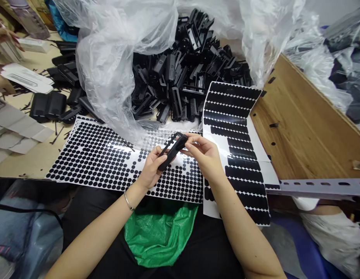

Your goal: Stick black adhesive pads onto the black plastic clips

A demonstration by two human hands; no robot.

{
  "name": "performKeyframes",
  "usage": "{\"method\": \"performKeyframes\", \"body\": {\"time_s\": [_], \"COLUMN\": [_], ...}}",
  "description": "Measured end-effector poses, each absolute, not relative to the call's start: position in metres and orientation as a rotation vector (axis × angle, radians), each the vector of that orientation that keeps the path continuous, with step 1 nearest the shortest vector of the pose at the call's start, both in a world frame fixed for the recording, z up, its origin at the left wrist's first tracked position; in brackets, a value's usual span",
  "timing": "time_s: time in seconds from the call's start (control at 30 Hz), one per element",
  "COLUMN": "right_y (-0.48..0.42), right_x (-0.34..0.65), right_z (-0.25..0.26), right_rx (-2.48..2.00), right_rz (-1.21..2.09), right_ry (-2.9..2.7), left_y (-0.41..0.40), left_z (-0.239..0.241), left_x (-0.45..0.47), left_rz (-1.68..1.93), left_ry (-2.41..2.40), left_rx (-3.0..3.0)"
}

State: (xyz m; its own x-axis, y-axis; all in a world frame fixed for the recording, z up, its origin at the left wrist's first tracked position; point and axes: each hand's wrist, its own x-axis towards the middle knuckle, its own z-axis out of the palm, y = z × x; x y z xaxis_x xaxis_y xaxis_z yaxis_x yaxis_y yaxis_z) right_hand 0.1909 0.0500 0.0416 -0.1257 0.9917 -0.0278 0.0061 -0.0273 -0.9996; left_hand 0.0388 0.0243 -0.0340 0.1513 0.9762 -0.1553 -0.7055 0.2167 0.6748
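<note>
My left hand is closed around the lower end of a black plastic housing, a long frame with a slot and a ribbed side. The fingers of my right hand pinch at its upper end; whether they hold a small piece there I cannot make out. Beneath both hands lies a white sheet of round black stickers, with some spots bare. To the right, partly under my right forearm, is a sheet of black strip-shaped stickers, its upper part propped up.
A heap of similar black parts spills from a clear plastic bag behind the sheets. A wooden board stands at right. White boxes and black cases lie left, near another person's hand. A green bag hangs below.
</note>
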Motion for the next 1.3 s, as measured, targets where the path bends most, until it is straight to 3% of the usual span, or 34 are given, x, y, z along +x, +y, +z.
{"method": "performKeyframes", "body": {"time_s": [1.3], "right_y": [0.054], "right_x": [0.182], "right_z": [0.023], "right_rx": [-1.138], "right_rz": [0.985], "right_ry": [-1.215], "left_y": [0.024], "left_z": [-0.027], "left_x": [0.039], "left_rz": [1.23], "left_ry": [0.641], "left_rx": [0.445]}}
